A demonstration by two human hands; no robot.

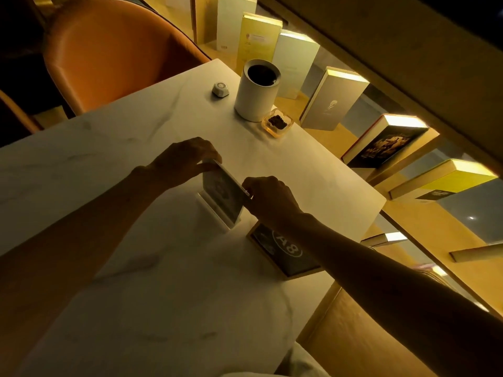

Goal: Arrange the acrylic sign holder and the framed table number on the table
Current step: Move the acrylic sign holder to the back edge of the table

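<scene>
The acrylic sign holder (221, 195) stands upright on its clear base in the middle of the white marble table (114, 159). My left hand (185, 160) grips its upper left corner. My right hand (268, 198) pinches its upper right corner. The framed table number (285, 253), a dark card marked "A8" in a light frame, lies flat on the table just right of the holder, partly under my right forearm.
A tall white cylinder container (255, 91), a small white call button (220, 89) and a little clear dish with dark contents (277, 123) sit at the table's far side. An orange chair (109, 50) stands beyond. Books (386, 140) line lit shelves on the right.
</scene>
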